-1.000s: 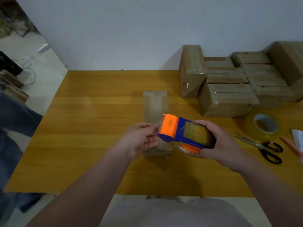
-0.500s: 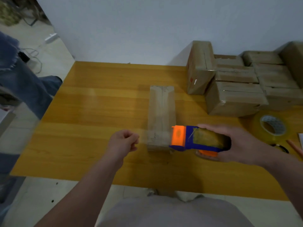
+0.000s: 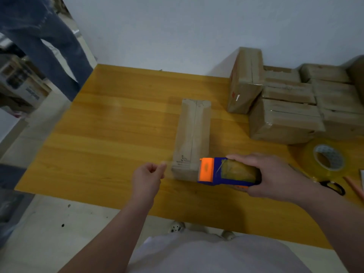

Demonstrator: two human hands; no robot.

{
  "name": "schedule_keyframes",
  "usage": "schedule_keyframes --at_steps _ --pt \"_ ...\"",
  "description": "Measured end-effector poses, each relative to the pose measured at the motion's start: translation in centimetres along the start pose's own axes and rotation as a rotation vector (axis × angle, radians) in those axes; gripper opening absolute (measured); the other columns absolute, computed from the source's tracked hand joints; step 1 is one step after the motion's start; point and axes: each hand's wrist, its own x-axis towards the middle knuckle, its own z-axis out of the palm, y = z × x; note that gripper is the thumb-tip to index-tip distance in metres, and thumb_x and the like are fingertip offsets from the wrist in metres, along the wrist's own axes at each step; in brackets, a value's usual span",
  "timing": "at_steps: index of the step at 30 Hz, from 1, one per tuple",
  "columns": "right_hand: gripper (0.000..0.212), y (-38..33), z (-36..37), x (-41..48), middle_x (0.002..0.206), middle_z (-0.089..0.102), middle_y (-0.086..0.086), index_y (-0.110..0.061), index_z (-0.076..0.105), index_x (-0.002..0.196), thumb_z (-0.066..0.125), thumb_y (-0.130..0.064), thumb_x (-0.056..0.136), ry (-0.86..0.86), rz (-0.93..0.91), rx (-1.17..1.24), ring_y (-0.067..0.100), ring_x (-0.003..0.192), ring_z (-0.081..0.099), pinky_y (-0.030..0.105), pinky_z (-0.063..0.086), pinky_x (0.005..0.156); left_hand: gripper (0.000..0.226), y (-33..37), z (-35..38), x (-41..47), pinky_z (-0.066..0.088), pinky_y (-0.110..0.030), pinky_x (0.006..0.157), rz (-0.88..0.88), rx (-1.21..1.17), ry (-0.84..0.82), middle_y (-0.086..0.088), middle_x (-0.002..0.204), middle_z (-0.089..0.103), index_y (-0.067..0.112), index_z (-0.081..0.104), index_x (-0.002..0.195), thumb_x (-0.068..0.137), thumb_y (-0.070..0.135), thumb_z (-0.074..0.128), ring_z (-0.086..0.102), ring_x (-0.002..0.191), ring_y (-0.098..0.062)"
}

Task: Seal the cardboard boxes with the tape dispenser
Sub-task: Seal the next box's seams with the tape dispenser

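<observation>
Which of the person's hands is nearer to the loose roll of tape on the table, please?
Right. The right hand, gripping the tape dispenser, is just left of the roll; the left hand, pinching the tape strip, is farther off, past the box.

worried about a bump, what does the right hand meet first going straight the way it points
Probably the near end of the long brown cardboard box, beside its blue-and-orange tape dispenser; depth unclear.
</observation>
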Motion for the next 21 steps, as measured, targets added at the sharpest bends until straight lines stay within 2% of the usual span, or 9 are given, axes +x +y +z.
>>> schedule_keyframes --at_steps 2,4,7,10,17,21 --pt "0.087 0.3 0.1 0.3 0.112 0.047 -0.021 -0.073 0.023 0.119 0.077 -0.022 0.073 -0.011 0.001 -0.025 -0.001 0.099 0.049 0.012 0.045 0.067 0.035 -0.2 0.3 0.0 0.044 -0.037 0.061 -0.002 0.001 0.018 -0.009 0.069 0.061 0.007 0.060 0.068 0.093 0.032 0.062 0.053 0.065 -0.025" --pt "0.087 0.5 0.2 0.6 0.112 0.048 -0.016 -0.071 0.024 0.122 0.076 -0.022 0.073 -0.012 0.006 -0.036 0.001 0.097 0.049 0.015 0.044 0.067 0.035 -0.5 0.5 0.2 0.047 -0.040 0.062 -0.003 0.016 0.036 -0.009 0.069 0.062 0.008 0.060 0.068 0.093 0.032 0.062 0.054 0.064 -0.024" --pt "0.086 0.6 0.4 1.0 0.108 0.045 -0.019 -0.068 0.023 0.128 0.075 -0.024 0.075 -0.032 0.015 -0.072 0.003 0.097 0.046 0.018 0.044 0.071 0.034 -1.1 1.0 0.6 0.049 -0.041 0.065 -0.012 0.017 0.062 -0.007 0.067 0.062 0.009 0.060 0.066 0.092 0.031 0.062 0.054 0.062 -0.022" --pt "0.086 1.0 0.5 1.2 0.106 0.041 -0.024 -0.062 0.027 0.136 0.076 -0.024 0.076 -0.039 0.029 -0.057 0.003 0.100 0.045 0.019 0.047 0.072 0.036 -1.5 1.6 0.9 0.041 -0.035 0.060 -0.023 0.018 0.033 -0.006 0.061 0.057 0.010 0.057 0.063 0.092 0.030 0.063 0.049 0.058 -0.021" --pt "0.087 1.6 0.5 1.3 0.113 0.042 -0.021 -0.059 0.027 0.139 0.075 -0.024 0.075 -0.059 0.029 -0.048 0.006 0.104 0.045 0.026 0.051 0.077 0.029 -2.0 1.7 1.4 0.035 -0.026 0.053 -0.124 -0.138 -0.070 -0.004 0.060 0.050 0.003 0.060 0.073 0.089 0.027 0.067 0.042 0.055 -0.014" --pt "0.088 1.9 0.6 1.6 0.117 0.045 -0.014 -0.058 0.026 0.140 0.075 -0.026 0.075 -0.057 0.021 -0.060 0.008 0.105 0.047 0.030 0.053 0.079 0.029 -1.8 1.9 1.5 0.041 -0.031 0.061 -0.106 -0.006 -0.085 -0.003 0.066 0.056 0.007 0.064 0.080 0.093 0.033 0.061 0.051 0.062 -0.017"
